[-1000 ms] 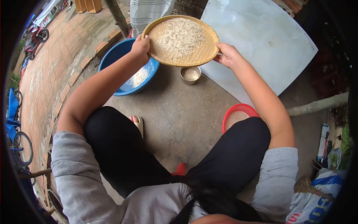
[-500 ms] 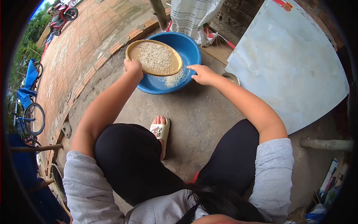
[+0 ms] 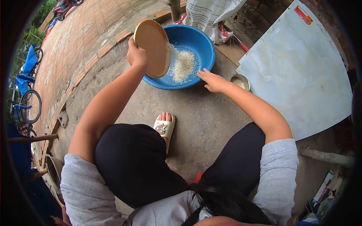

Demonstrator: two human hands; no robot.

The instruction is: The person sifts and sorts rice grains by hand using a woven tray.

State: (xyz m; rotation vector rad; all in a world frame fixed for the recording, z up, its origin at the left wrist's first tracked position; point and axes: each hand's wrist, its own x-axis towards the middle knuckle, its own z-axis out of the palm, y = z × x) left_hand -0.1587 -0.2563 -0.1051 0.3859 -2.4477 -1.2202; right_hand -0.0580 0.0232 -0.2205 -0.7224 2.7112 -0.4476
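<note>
My left hand grips the yellow rim of a shallow round sieve, which is tipped steeply to the right over the wide blue basin. White rice grains lie in a heap on the basin floor, and more cling along the sieve's lower right edge. At the basin's near right rim is my right hand, its fingers stretched out with nothing in them. Just right of it, a small metal bowl holds some grains.
A printed white sack stands behind the basin against a wall. On the right lies a large pale board. Stray grains dot the concrete floor near my sandalled foot. Brick paving stretches away at the left.
The sieve has gone from nearly level and full of rice to steeply tilted, its rice now heaped in the basin. My right hand's fingers have spread from a point.
</note>
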